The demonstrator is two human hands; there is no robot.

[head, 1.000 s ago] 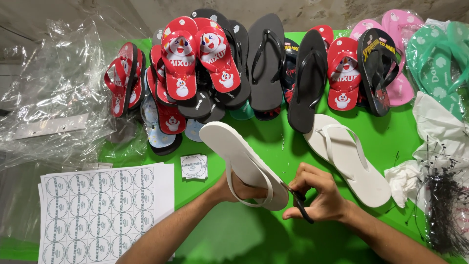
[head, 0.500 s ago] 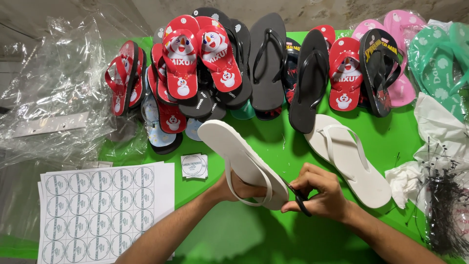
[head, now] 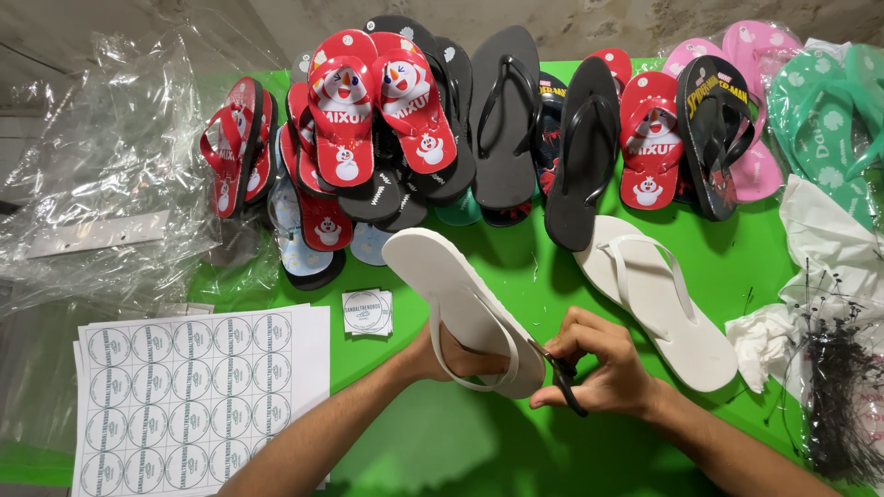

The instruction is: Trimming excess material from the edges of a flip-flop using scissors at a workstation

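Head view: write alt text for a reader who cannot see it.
A person's left hand holds a white flip-flop over a green table while the right hand works small black scissors at its strap. Colourful flip-flops line the back; a round-sticker sheet lies left.

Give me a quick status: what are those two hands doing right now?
Left hand grips white flip-flop. Right hand holds small black scissors at its strap. Matching flip-flop lies alongside, clear.

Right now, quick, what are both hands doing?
Left hand: closed, holding the white flip-flop from underneath.
Right hand: closed on small black scissors at the flip-flop's edge.
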